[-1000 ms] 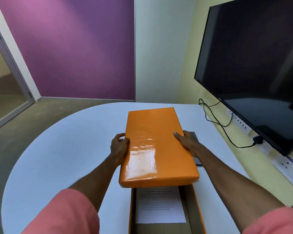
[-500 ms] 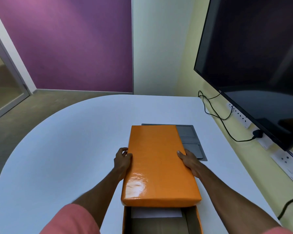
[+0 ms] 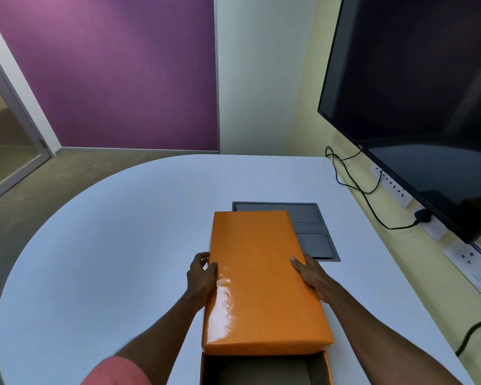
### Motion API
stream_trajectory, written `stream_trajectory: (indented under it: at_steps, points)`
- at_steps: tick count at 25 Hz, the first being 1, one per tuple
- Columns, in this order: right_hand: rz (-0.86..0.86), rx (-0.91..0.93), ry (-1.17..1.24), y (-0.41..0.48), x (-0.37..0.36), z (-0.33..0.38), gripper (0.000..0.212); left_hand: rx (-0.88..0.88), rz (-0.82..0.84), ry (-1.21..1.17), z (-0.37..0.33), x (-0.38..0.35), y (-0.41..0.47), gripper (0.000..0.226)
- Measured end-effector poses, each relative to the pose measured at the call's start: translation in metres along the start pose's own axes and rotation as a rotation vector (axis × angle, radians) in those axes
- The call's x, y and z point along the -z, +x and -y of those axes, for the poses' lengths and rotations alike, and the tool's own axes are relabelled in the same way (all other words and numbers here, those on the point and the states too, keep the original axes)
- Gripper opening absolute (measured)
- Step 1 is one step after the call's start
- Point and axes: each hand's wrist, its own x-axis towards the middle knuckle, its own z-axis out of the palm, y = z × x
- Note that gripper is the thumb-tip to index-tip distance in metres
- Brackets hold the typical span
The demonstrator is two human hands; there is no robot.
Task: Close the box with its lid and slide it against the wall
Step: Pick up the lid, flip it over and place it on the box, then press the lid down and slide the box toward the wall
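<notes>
A glossy orange lid (image 3: 258, 276) lies lengthwise over most of the open orange box (image 3: 328, 368), whose near end still shows its brown inside at the bottom edge of the view. My left hand (image 3: 202, 276) grips the lid's left long side. My right hand (image 3: 310, 275) grips its right long side. The lid's near edge sits a little above the box rim. The box stands on the white table (image 3: 109, 259), some way left of the yellow wall (image 3: 378, 273).
A grey recessed cable hatch (image 3: 314, 232) lies in the table beyond the lid. A large dark screen (image 3: 417, 93) hangs on the yellow wall at right, with black cables (image 3: 353, 182) and white sockets (image 3: 469, 259) below it. The table's rounded edge curves away at left.
Both hands have brought the lid toward me and lower, so it now covers more of the box. The paper inside the box is no longer visible.
</notes>
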Motion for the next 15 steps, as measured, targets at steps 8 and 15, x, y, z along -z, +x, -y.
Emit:
stream_trajectory:
  at_steps: [8, 15]
  points:
    - [-0.032, -0.022, -0.058, -0.028, -0.003, -0.017, 0.051, -0.050, 0.010, 0.070, 0.015, 0.006, -0.026, 0.039]
    - [-0.067, -0.011, -0.158, -0.052, -0.007, -0.031, 0.054, -0.116, 0.049, 0.158, 0.029, 0.009, -0.055, 0.045]
